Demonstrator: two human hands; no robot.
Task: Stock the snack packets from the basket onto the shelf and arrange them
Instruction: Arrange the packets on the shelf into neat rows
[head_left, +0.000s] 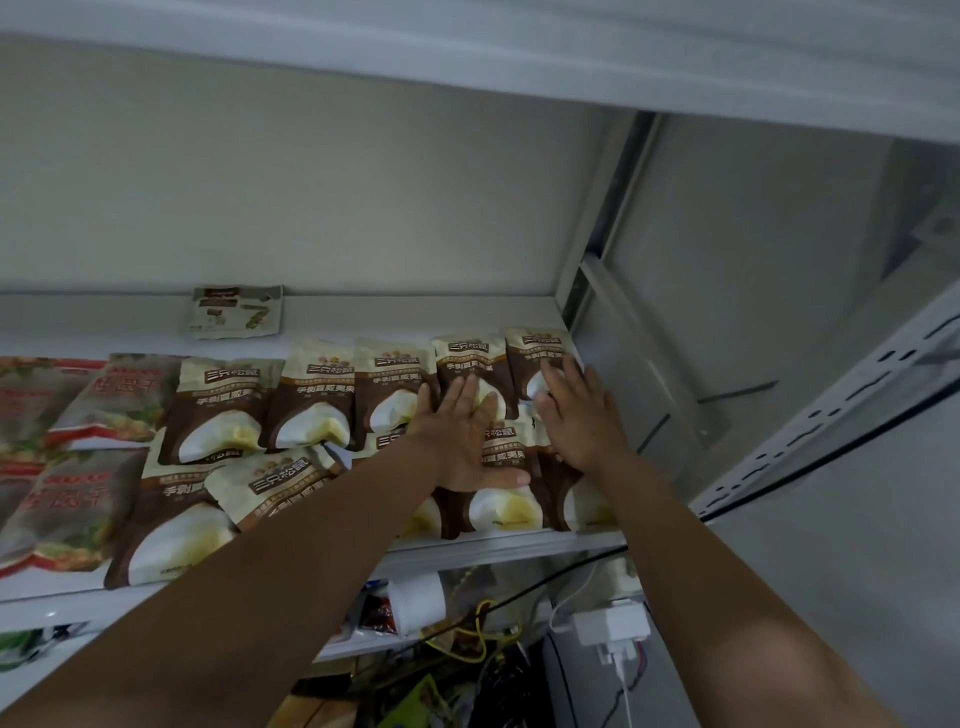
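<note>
Several brown-and-cream snack packets (311, 400) lie in two rows on the white shelf (493, 551). My left hand (462, 431) lies flat, fingers straight, on the packets in the right part of the shelf, reaching from the front row to a back-row packet (470, 358). My right hand (576, 410) presses flat on the rightmost back packet (535, 348) and the front one below it. Red-and-grey packets (104, 400) fill the shelf's left end. The basket is out of view.
A single pale packet (234, 312) leans against the shelf's back wall. The shelf's upright post (597, 249) stands just right of my right hand. Below the shelf hang cables, a white power adapter (613, 626) and a white roll (418, 603).
</note>
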